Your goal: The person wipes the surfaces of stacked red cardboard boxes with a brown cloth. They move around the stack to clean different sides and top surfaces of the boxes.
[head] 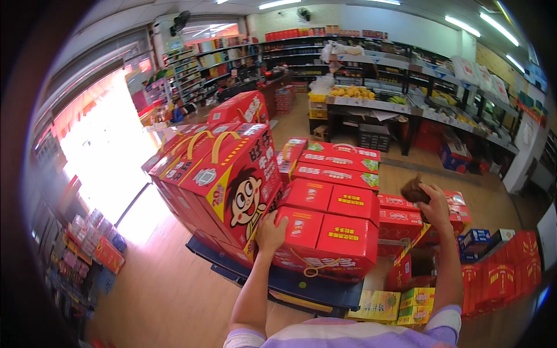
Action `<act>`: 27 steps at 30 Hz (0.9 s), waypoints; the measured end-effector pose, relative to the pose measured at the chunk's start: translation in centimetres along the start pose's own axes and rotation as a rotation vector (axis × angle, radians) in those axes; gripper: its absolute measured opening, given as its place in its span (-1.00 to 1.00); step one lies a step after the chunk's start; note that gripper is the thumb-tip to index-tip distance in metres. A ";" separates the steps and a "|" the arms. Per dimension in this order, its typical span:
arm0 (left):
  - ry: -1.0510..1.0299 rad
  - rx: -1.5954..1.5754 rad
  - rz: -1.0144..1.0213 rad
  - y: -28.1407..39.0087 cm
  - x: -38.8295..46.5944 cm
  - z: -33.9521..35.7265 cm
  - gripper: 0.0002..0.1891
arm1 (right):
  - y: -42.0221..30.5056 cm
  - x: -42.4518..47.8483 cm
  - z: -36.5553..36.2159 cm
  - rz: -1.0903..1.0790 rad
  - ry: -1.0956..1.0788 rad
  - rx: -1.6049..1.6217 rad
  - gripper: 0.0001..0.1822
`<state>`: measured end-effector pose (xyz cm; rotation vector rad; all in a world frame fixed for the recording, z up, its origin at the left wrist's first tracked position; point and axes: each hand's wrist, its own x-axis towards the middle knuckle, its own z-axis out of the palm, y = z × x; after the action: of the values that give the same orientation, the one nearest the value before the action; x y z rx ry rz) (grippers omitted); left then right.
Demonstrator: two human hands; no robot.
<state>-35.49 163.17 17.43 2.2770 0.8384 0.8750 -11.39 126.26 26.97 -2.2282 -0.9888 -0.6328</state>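
Observation:
In the gap between a large red milk carton [237, 191] with a cartoon child on it and some smaller red gift boxes [324, 237], my left hand [270, 232] touches the packaging. Its fingertips are partly hidden there, so a grip cannot be made out. Off to the right, my right hand [432, 204] grips a crumpled brown cloth [413, 190], held above red cartons [398, 224]. Yellow carry handles [224, 145] top the milk cartons. These cartons and gift boxes rest on a dark blue platform [313, 291].
Yellow boxes [378, 304] stand low beside the platform, near an open red carton [411, 265]. More red boxes [500, 274] are stacked at right. Packaged goods [89, 243] line the left side by a bright doorway [104, 143]. A fruit display [370, 102] stands behind.

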 end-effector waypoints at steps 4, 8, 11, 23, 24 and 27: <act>0.016 0.026 0.072 -0.6 0.1 0.3 -0.50 | -5.4 0.6 -1.8 0.056 -0.102 0.634 -0.47; 0.050 0.339 0.308 1.5 -0.2 -0.7 -0.65 | -11.3 1.3 -2.3 0.164 -0.288 1.105 -0.47; 0.174 -0.122 0.481 4.5 -1.7 -1.4 -0.66 | -13.6 2.1 -1.3 0.162 -0.443 1.320 -0.46; -0.232 -1.133 -0.047 9.2 -4.7 -1.4 -0.71 | -15.6 2.3 6.5 0.205 -0.533 1.243 -0.46; -0.205 -1.151 -0.032 9.7 -4.9 -1.2 -0.72 | -15.2 1.9 7.5 0.186 -0.499 1.220 -0.46; -0.127 -1.073 0.021 11.6 -5.9 -1.0 -0.74 | -16.6 0.8 8.0 -0.109 -0.218 0.757 -0.48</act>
<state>-35.70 151.70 23.60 1.3629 0.1700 0.8741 -22.35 141.02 27.54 -1.5902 -1.2120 -0.0230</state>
